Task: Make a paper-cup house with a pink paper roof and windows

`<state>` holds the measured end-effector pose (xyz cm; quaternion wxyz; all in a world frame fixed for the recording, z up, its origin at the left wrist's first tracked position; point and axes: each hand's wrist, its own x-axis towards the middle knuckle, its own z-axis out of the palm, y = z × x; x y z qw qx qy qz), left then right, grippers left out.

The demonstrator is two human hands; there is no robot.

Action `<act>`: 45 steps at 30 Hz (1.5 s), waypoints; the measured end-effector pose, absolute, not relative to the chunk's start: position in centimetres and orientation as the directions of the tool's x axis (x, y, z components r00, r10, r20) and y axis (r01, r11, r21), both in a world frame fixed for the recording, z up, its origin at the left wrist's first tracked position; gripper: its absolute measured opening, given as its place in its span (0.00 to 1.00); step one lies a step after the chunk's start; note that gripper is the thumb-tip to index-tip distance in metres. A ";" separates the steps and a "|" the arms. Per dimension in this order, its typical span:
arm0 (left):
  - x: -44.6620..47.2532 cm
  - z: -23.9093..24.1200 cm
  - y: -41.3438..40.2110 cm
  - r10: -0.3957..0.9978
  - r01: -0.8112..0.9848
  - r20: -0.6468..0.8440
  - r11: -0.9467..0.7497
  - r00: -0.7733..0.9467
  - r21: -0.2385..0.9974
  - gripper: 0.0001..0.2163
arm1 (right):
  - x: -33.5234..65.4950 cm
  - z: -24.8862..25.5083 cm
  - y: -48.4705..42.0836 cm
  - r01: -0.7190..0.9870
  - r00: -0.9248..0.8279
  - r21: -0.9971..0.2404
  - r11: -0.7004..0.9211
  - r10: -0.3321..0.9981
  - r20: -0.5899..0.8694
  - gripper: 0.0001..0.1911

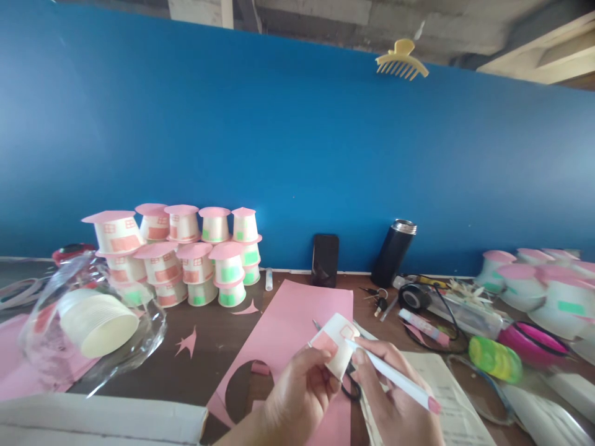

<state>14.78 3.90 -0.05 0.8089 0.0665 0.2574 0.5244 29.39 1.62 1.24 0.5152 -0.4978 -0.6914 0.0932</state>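
My left hand (302,387) is closed around a white paper cup (343,359), which lies tilted over the pink paper sheet (320,303). A pink patch and a small pink square outline show on the cup's side. In my right hand (395,390) is a white marker (395,378) with a pink end, its tip at the square outline. Beneath the hands, the pink sheet has a round hole cut from it. A pair of scissors (353,390) with dark handles lies partly hidden under the cup and right hand.
Stacked paper cups with pink tops (158,257) stand at left, beside a plastic bag of white cups (105,325). A phone (325,260) and a black bottle (394,254) lean on the blue partition (292,142). Keys (379,300), a glue stick (423,327) and more decorated cups (562,297) are at right.
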 end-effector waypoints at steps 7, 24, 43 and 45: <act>14.7 0.2 4.0 0.875 -0.821 -0.357 0.450 0.327 0.351 0.03 | 29.3 1.4 1.6 0.589 0.030 -0.646 0.486 0.786 0.618 0.06; 14.5 0.8 3.9 0.862 -0.832 -0.374 0.463 0.343 0.305 0.04 | 29.4 1.0 1.6 0.567 0.047 -0.685 0.458 0.812 0.582 0.07; 14.4 0.8 3.9 0.862 -0.833 -0.383 0.459 0.332 0.310 0.05 | 29.3 1.5 1.6 0.593 0.025 -0.648 0.478 0.793 0.608 0.06; 14.4 0.8 3.9 0.863 -0.830 -0.378 0.460 0.335 0.314 0.05 | 29.2 1.6 1.4 0.585 0.024 -0.650 0.486 0.791 0.612 0.06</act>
